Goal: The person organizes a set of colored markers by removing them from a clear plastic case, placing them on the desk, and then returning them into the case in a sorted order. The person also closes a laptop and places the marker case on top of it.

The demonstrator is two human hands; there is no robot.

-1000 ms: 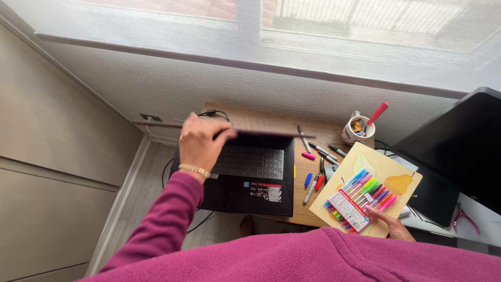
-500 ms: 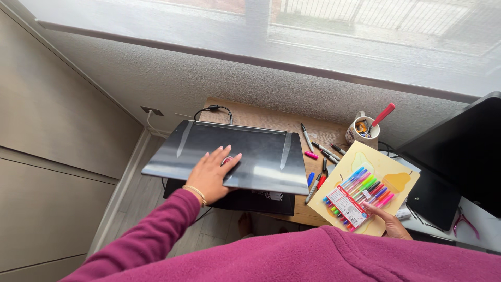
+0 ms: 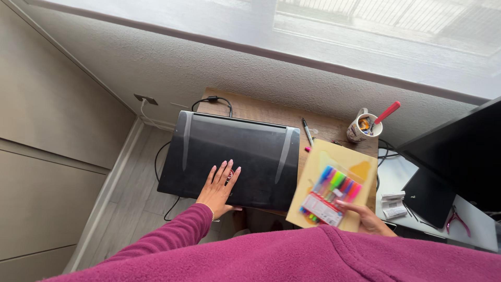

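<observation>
Resting flat on the closed black laptop (image 3: pixel 235 159), my left hand (image 3: pixel 219 188) has its fingers spread and straight, the palm on the lid near its front edge; that grip is fully open and holds nothing. The laptop lies shut on the wooden counter (image 3: pixel 271 112), taking up most of its left part, with a black cable (image 3: pixel 211 99) looping from behind its back edge.

My right hand (image 3: pixel 365 219) has its grip closed on the near edge of a yellow board (image 3: pixel 326 151) printed with pear shapes, thumb on top. A clear pack of coloured markers (image 3: pixel 330 193) lies on that board, the pens side by side in their sleeve, pink, green, blue and orange among them. Board and pack sit just right of the laptop, over the counter's right part.

Behind the board, a black marker (image 3: pixel 307 130) lies loose on the counter. At the back right corner stands a white mug (image 3: pixel 362 128); a red-handled tool (image 3: pixel 387 112) sticks out of it, along with small items I cannot make out.
</observation>
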